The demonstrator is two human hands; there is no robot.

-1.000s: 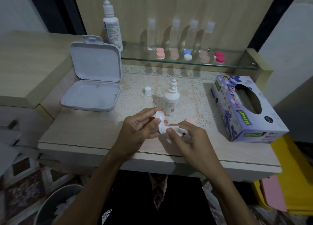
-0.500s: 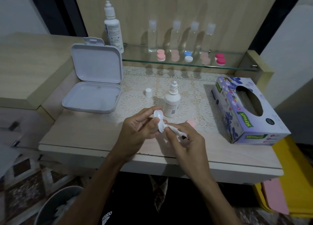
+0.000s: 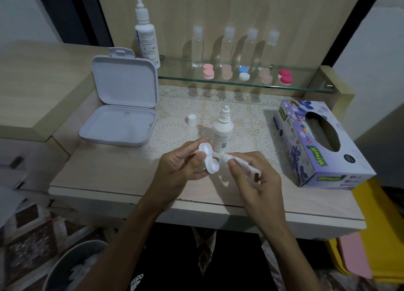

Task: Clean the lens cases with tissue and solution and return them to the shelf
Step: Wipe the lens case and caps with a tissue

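My left hand holds a white two-cup lens case with both cups uncapped, tilted over the table's front. My right hand pinches a twisted white tissue, its tip just right of the case's lower cup and apart from it. A small uncapped solution bottle stands right behind the hands, its white cap on the lace mat to the left. Several capped lens cases, such as a pink one and a blue-and-white one, sit on the glass shelf.
An open white plastic box lies at the left. A purple tissue box sits at the right. A large solution bottle and several clear bottles, the leftmost, stand on the shelf. A bin holding used tissue is below left.
The tissue tip has come out of the case's lower cup and moved slightly right. My left hand has turned the case so both cups face up more.
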